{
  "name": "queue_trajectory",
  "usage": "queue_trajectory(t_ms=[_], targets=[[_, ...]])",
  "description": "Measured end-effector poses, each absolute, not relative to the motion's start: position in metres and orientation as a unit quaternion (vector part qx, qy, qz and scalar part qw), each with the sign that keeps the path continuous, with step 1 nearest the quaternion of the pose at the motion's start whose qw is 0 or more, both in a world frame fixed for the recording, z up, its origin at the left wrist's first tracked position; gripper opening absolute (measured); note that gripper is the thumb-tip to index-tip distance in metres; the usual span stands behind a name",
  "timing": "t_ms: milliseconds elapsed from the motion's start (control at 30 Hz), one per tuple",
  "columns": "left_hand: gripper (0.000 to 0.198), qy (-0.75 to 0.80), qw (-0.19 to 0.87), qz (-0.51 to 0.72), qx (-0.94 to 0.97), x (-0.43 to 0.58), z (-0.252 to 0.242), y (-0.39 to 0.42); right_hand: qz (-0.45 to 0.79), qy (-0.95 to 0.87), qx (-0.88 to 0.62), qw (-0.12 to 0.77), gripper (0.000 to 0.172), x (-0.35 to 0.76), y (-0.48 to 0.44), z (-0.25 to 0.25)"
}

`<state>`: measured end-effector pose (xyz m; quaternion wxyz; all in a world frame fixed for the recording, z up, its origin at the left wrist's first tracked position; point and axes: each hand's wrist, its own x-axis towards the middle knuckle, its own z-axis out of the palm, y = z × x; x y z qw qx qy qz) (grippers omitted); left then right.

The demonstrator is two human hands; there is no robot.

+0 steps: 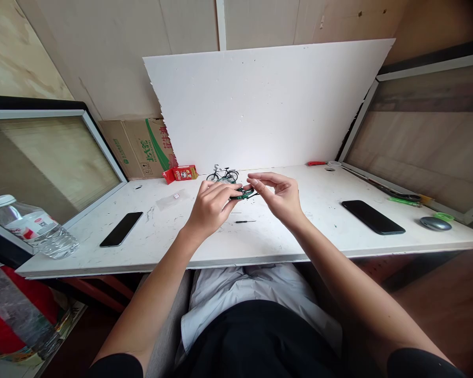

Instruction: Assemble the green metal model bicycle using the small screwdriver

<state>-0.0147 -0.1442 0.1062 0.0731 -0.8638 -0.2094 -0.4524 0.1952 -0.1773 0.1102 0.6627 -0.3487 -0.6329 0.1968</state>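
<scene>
In the middle of the view, above the white table, my left hand (215,205) is closed around a small green model bicycle (242,195), which is tilted and partly covered by the fingers. My right hand (278,197) comes in from the other side. Its thumb and fingertips are pinched together at the model's right end, and what lies between them is too small to make out. A black model bicycle (223,174) stands upright just behind. Below the hands, a small dark screwdriver (245,221) lies on the table.
On the left are a water bottle (35,226), a phone (121,229), a clear plastic bag (173,198) and a red box (184,172). On the right lie another phone (372,217), a mouse (435,223) and a red cutter (316,163). A white board (268,105) stands behind.
</scene>
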Motion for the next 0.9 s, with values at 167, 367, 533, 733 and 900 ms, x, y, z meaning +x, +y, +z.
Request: queue_trajectory(t_ms=[167, 367, 533, 733, 900], targets=[[0.010, -0.221, 0.079, -0.470, -0.851, -0.013, 0.102, -0.143, 0.164, -0.613, -0.363, 0.683, 0.030, 0.187, -0.182, 0.109], [0.006, -0.200, 0.084, -0.492, -0.843, -0.012, 0.103, -0.148, 0.170, -0.596, -0.360, 0.697, 0.027, 0.179, -0.186, 0.107], [0.009, -0.212, 0.088, -0.499, -0.836, -0.011, 0.105, -0.152, 0.158, -0.587, -0.348, 0.714, 0.021, 0.174, -0.191, 0.108], [0.009, -0.247, 0.096, -0.491, -0.830, -0.010, 0.106, -0.157, 0.152, -0.625, -0.358, 0.677, 0.027, 0.184, -0.194, 0.115], [0.014, -0.229, 0.142, -0.508, -0.818, -0.011, 0.105, -0.155, 0.030, -0.712, -0.346, 0.611, 0.014, 0.198, -0.186, 0.115]])
